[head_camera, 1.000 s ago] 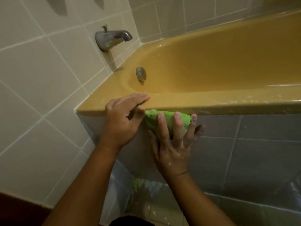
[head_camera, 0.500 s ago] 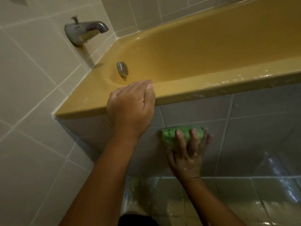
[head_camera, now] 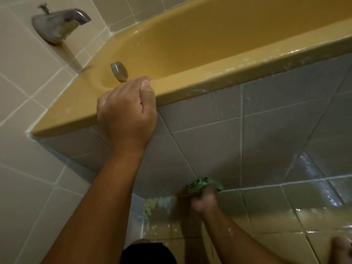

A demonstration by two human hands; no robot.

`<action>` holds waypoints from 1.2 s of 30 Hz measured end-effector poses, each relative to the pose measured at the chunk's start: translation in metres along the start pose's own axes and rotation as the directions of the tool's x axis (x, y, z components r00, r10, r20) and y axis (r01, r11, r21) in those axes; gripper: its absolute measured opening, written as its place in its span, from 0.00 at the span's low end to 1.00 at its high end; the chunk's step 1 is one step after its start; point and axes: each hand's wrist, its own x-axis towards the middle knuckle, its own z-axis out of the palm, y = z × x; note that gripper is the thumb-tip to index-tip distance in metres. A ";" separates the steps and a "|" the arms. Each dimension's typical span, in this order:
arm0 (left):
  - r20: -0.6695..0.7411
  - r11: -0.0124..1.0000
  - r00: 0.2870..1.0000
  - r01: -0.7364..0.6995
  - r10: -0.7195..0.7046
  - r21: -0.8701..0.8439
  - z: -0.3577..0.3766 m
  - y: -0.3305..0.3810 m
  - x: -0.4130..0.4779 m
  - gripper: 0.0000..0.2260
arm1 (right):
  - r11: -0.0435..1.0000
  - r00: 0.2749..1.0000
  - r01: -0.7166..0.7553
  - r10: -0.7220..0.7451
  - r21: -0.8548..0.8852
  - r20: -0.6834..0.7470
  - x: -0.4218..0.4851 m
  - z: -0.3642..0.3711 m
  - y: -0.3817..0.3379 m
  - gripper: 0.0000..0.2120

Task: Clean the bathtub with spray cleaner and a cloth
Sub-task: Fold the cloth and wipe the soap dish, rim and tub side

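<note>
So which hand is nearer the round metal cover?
Left. Left hand rests on the rim right beside the cover; right hand holds the green cloth low on the tiled front.

Our left hand rests on the near edge of the tub. The tap sticks out of the wall up on the left, above the tub's end. A round knob sits inside that end. Low down, our right hand holds the cloth where the tiled side meets the floor.
</note>
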 end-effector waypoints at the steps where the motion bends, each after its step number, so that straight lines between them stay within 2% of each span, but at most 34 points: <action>1: 0.001 1.000 1.000 -0.002 0.002 0.002 0.000 0.000 0.000 0.21 | 0.998 1.000 0.015 -0.016 -0.065 -0.010 0.001 -0.004 -0.005 0.23; 2: 0.003 1.000 1.000 -0.004 0.004 0.004 0.000 0.000 -0.001 0.21 | 0.975 1.000 -0.016 0.010 -0.220 -0.028 -0.009 0.000 -0.016 0.15; 3: 0.005 1.000 1.000 -0.005 0.005 0.005 0.000 0.000 -0.001 0.21 | 0.938 0.999 0.038 -0.046 -0.345 -0.015 -0.014 0.004 -0.026 0.16; 5: 0.006 1.000 1.000 -0.006 0.006 0.006 0.000 0.000 -0.002 0.21 | 0.892 0.987 0.151 -0.160 -0.427 0.016 -0.033 0.005 -0.029 0.19; 6: 0.006 1.000 1.000 -0.008 0.008 0.007 -0.001 0.000 -0.002 0.21 | 0.903 0.985 0.170 -0.166 -0.396 0.045 -0.042 0.011 -0.028 0.20; 8: 0.015 1.000 1.000 -0.014 0.014 0.000 -0.002 0.000 -0.002 0.21 | 0.972 0.979 0.203 -0.203 -0.121 0.011 -0.076 0.031 -0.031 0.27; 9: 0.021 1.000 1.000 -0.018 0.018 -0.006 -0.002 0.000 -0.002 0.21 | 0.975 0.976 0.220 -0.220 0.040 -0.005 -0.096 0.045 -0.034 0.31; 10: 0.027 1.000 0.999 -0.021 0.021 -0.011 -0.003 0.000 -0.003 0.21 | 0.954 0.962 0.273 -0.271 0.122 -0.030 -0.118 0.059 -0.039 0.34; 11: 0.031 1.000 0.999 -0.022 0.022 -0.012 -0.003 0.000 -0.003 0.21 | 0.934 0.939 0.343 -0.335 0.105 -0.081 -0.135 0.076 -0.044 0.33; 12: 0.036 1.000 0.999 -0.025 0.026 -0.012 -0.004 0.001 -0.003 0.21 | 0.894 0.889 0.448 -0.447 -0.014 -0.102 -0.155 0.088 -0.046 0.34; 13: 0.043 0.999 0.999 -0.030 0.030 -0.013 -0.005 0.001 -0.002 0.20 | 0.822 0.824 0.551 -0.563 -0.145 -0.057 -0.171 0.094 -0.045 0.35; 15: 0.067 0.999 0.997 -0.043 0.044 -0.023 -0.007 0.001 0.001 0.20 | 0.584 0.638 0.757 -0.757 -0.292 0.142 -0.190 0.096 -0.037 0.37; 17: 0.094 0.998 0.994 -0.061 0.063 -0.026 -0.011 0.001 0.004 0.20 | 0.304 0.412 0.876 -0.875 -0.375 0.254 -0.195 0.100 -0.036 0.35; 18: 0.108 0.997 0.992 -0.068 0.071 -0.026 -0.012 0.001 0.005 0.20 | 0.169 0.304 0.890 -0.912 -0.423 0.275 -0.200 0.105 -0.041 0.36; 20: 0.139 0.996 0.987 -0.081 0.084 -0.025 -0.017 0.005 0.007 0.19 | -0.067 0.100 0.878 -0.943 -0.475 0.319 -0.214 0.115 -0.051 0.36; 23: 0.226 0.993 0.967 -0.109 0.114 -0.037 -0.019 0.011 0.017 0.19 | -0.429 -0.192 0.785 -0.855 -0.447 0.482 -0.222 0.120 -0.073 0.35; 26: 0.331 0.987 0.930 -0.149 0.160 -0.056 -0.016 0.016 0.028 0.23 | -0.641 -0.417 0.651 -0.750 -0.407 0.514 -0.206 0.115 -0.099 0.31; 28: 0.348 0.983 0.920 -0.173 0.182 -0.056 -0.015 0.020 0.029 0.23 | -0.708 -0.501 0.576 -0.701 -0.409 0.508 -0.183 0.104 -0.107 0.28; 29: 0.337 0.982 0.923 -0.182 0.188 -0.049 -0.015 0.021 0.029 0.23 | -0.718 -0.514 0.561 -0.692 -0.411 0.507 -0.173 0.098 -0.107 0.28; 31: 0.313 0.983 0.932 -0.180 0.182 -0.036 -0.015 0.023 0.028 0.24 | -0.649 -0.465 0.611 -0.758 -0.454 0.457 -0.148 0.082 -0.103 0.30; 32: 0.307 0.984 0.935 -0.173 0.175 -0.033 -0.015 0.024 0.027 0.24 | -0.571 -0.402 0.660 -0.818 -0.488 0.412 -0.135 0.073 -0.099 0.31; 34: 0.299 0.987 0.940 -0.161 0.162 -0.030 -0.013 0.023 0.026 0.23 | -0.351 -0.242 0.760 -0.934 -0.547 0.263 -0.110 0.056 -0.089 0.32; 35: 0.294 0.987 0.942 -0.158 0.160 -0.031 -0.013 0.023 0.026 0.23 | -0.215 -0.145 0.800 -0.975 -0.560 0.167 -0.096 0.047 -0.084 0.33; 36: 0.287 0.987 0.945 -0.159 0.160 -0.030 -0.012 0.023 0.025 0.23 | -0.041 -0.004 0.835 -0.998 -0.548 0.069 -0.083 0.043 -0.082 0.34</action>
